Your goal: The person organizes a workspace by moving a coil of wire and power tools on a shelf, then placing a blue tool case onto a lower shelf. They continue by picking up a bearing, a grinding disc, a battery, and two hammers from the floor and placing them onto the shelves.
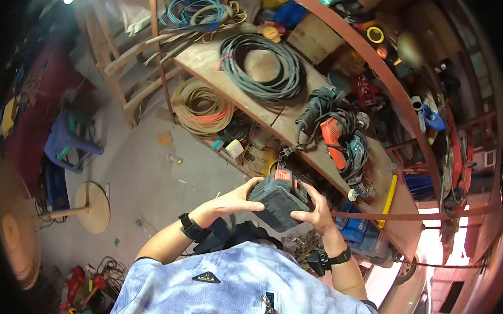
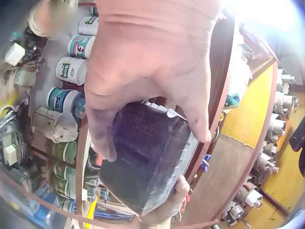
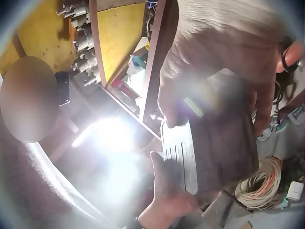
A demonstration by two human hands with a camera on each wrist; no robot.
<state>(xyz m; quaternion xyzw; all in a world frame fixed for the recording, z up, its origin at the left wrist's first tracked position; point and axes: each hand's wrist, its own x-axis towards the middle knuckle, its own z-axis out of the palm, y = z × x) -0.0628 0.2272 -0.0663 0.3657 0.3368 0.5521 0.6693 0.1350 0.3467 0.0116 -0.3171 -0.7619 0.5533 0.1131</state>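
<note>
A dark battery-like block [image 1: 277,206] with a red patch on its top is held in front of the torso. The left hand [image 1: 235,199] grips its left side, thumb along the near face; the right hand [image 1: 317,209] grips its right side. In the left wrist view the left hand [image 2: 147,71] spans the block [image 2: 143,152], thumb and fingers on opposite sides. The right wrist view shows the right hand [image 3: 219,57] curled round the block [image 3: 224,143], with a grey ribbed edge between the two hands. The palm-side contacts are partly hidden.
Beyond the block runs a wooden bench [image 1: 199,59] with a grey cable coil [image 1: 259,67], a green-grey power tool [image 1: 319,106], an orange tool [image 1: 333,142] and a yellow strip [image 1: 388,200]. A beige hose coil [image 1: 203,107] lies below its edge. A blue stool [image 1: 72,141] stands left.
</note>
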